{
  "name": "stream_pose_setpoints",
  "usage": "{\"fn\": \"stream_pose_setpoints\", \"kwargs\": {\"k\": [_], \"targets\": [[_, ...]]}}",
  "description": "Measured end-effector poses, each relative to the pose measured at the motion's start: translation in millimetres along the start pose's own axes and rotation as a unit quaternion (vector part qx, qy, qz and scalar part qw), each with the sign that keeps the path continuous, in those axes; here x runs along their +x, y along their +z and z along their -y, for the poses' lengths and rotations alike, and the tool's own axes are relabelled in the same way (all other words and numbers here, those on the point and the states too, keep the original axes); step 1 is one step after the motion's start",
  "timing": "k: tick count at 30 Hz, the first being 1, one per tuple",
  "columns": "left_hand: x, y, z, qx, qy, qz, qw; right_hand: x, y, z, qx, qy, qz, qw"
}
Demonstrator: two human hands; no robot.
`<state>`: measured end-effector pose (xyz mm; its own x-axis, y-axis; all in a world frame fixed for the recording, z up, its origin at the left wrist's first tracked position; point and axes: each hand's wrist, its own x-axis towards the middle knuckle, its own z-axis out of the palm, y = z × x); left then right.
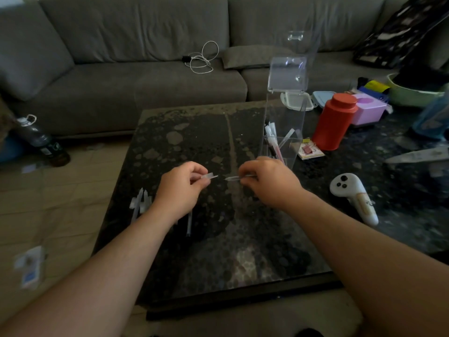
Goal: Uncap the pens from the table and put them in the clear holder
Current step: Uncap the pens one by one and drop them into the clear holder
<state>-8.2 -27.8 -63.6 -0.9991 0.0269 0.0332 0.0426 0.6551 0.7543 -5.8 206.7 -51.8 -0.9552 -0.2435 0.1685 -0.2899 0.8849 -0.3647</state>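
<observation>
My left hand [181,188] pinches the cap [209,176], just apart from the pen [234,178] that my right hand [268,182] pinches above the table [243,239]. The holder [283,132] stands just beyond, far right. I should lift the pen upright and lower it in gently, and drop the cap near the pile [141,205] at left.

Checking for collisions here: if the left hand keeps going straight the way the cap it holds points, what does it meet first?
Most likely the tip of the pen held by the right hand. The left hand aims its cap right at it, a small gap between; depth is uncertain.
</observation>
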Motion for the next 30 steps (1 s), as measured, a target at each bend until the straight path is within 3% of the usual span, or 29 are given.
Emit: {"fn": "stream_pose_setpoints", "kwargs": {"k": [6,30], "targets": [[-3,0,-4,0.013,0.009,-0.016,1.000,0,0,8,0.009,-0.026,-0.057,0.998],[-9,1,-10,0.037,0.021,-0.014,0.999,3,7,7,0.011,-0.070,-0.036,0.997]]}}
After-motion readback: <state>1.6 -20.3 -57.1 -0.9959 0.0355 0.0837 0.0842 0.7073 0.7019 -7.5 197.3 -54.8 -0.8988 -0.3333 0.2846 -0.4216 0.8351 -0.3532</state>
